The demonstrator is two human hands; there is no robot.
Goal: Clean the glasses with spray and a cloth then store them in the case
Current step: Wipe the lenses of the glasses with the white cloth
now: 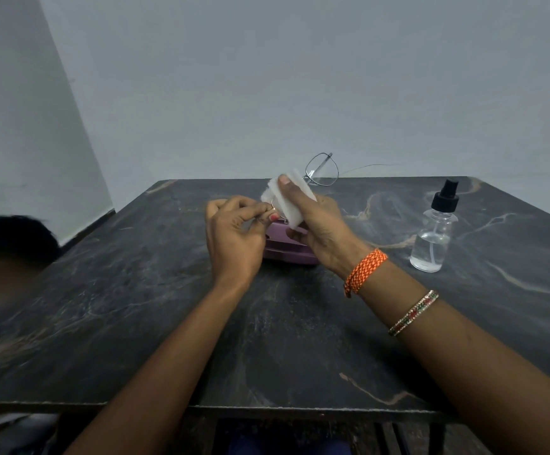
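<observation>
Thin wire-framed glasses (322, 169) are held up above the middle of the dark table. One lens and a temple arm stick out to the upper right; the other lens is hidden inside a folded white cloth (291, 200). My right hand (319, 229) pinches that cloth around the hidden lens, thumb on top. My left hand (234, 239) pinches the frame's near end with its fingertips. Below both hands lies a purple case (286, 251) on the table, partly covered by them. A clear spray bottle (434, 231) with a black nozzle stands to the right.
The dark marble-patterned table (136, 307) reaches to grey walls at the back. Another person's dark-haired head (11, 244) shows at the left edge of the table. The near table edge runs across the bottom of the view.
</observation>
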